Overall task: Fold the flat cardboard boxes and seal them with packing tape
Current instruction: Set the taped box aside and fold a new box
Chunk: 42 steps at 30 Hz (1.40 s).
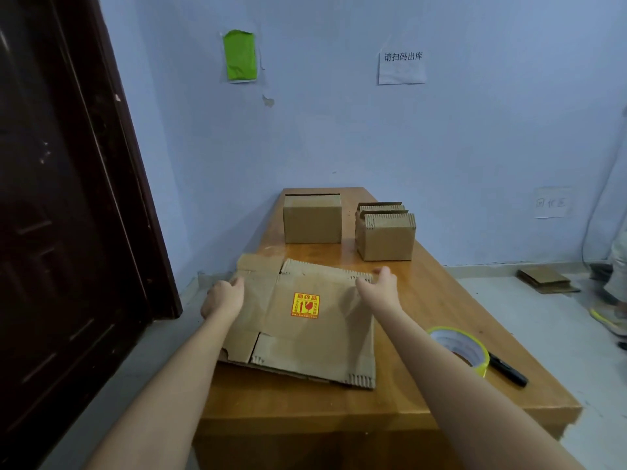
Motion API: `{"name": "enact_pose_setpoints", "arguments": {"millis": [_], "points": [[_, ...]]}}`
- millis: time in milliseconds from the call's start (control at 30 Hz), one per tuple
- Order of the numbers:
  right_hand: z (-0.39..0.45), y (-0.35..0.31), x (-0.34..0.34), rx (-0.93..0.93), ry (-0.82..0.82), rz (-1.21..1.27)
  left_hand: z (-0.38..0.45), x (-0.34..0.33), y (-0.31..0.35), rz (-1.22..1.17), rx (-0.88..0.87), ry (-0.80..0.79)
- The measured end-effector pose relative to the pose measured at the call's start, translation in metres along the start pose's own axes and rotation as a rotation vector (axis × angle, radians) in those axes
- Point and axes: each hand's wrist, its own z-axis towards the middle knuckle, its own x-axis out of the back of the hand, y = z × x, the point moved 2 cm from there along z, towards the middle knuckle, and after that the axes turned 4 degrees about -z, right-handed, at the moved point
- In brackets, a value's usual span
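A flat cardboard box (305,337) with a red and yellow fragile sticker lies on the wooden table (441,385), its left part hanging past the table's left edge. My left hand (222,298) grips its left edge near the far corner. My right hand (380,284) grips the far right edge, thumb up. A roll of packing tape (458,347) with a yellow-green rim lies to the right of the flat box.
Two folded boxes stand at the far end: a closed one (312,218) and one with flaps up (385,234). A black marker (509,368) lies beside the tape. A dark door (68,215) is on the left. Flat cardboard (546,279) and a person's shoe (609,318) are on the floor at right.
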Motion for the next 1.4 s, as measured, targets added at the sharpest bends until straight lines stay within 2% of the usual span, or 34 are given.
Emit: {"name": "enact_pose_setpoints", "arguments": {"millis": [67,167,267,433,567,800,967,1100,1267,1400], "points": [[0.004,0.002,0.0,-0.069,0.054,0.107,0.003,0.004,-0.005,-0.118,0.01,0.058],[0.001,0.013,-0.015,-0.168,-0.053,0.123,0.002,-0.001,-0.016,-0.25,0.033,0.12],[-0.002,0.015,-0.028,-0.171,-0.11,0.109,0.0,-0.005,-0.021,-0.342,0.046,0.13],[0.011,-0.003,-0.019,-0.07,0.015,0.155,0.006,0.002,-0.007,-0.57,-0.049,0.161],[0.024,-0.022,-0.004,-0.007,0.117,0.153,0.01,0.014,0.018,-0.563,-0.129,0.169],[0.032,-0.03,0.013,0.075,0.169,0.187,0.0,0.014,0.061,-0.713,-0.07,-0.189],[0.025,-0.043,0.011,0.168,0.15,0.252,-0.014,0.014,0.084,-0.835,-0.094,-0.281],[0.011,-0.042,0.008,0.133,0.186,0.398,-0.03,0.019,0.103,-1.022,-0.077,-0.369],[-0.012,-0.03,0.016,0.124,0.166,0.598,-0.026,0.002,0.088,-0.9,-0.077,-0.516],[-0.028,-0.02,0.016,0.164,0.063,0.589,-0.041,0.003,0.088,-1.001,-0.048,-0.598]]}}
